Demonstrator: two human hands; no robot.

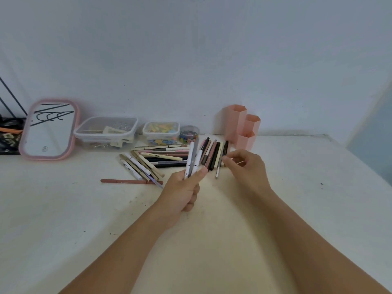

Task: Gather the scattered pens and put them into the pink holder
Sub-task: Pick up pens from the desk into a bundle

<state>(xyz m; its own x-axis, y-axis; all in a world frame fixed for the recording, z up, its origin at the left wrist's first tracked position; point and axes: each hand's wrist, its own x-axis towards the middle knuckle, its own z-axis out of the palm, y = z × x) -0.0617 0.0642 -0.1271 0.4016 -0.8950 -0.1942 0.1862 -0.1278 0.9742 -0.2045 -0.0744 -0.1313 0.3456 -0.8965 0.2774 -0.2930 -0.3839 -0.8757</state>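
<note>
Left hand (182, 192) grip clamped on pens (193, 159); right hand (244, 166) half-spread: pinch one pen beside pink holder (241, 126), add to bundle.

light: soft, even, fairly bright | shadows: faint, under hands on table (63, 209) | glare: mild on mirror (49, 128) | focus: slightly soft overall | distortion: wide-angle bending at edges, wall (191, 49) bluish cast

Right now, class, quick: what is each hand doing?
Left hand: closed around a few pens, held upright.
Right hand: fingers touching the pens on the table; whether it grips one cannot be told.
</note>
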